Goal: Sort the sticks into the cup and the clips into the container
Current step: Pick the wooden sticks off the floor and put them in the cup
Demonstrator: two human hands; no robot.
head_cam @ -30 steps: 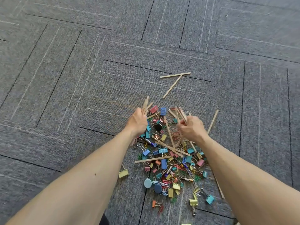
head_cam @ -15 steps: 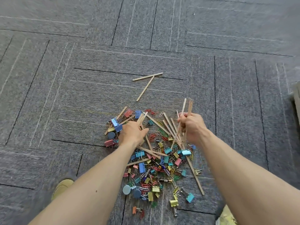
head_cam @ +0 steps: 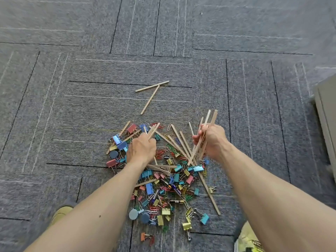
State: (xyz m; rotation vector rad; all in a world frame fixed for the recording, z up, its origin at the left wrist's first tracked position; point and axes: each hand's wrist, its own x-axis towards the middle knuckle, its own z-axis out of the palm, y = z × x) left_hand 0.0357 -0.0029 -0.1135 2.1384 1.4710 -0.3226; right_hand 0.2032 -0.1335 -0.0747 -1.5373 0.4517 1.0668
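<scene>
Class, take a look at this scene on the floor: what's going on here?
A person is working through a mixed pile of coloured clips and wooden sticks on grey carpet. The left hand holds a few sticks; the right hand grips a bigger bunch. Most clips and several sticks lie unsorted, and two stray sticks lie apart beyond the pile.
</scene>
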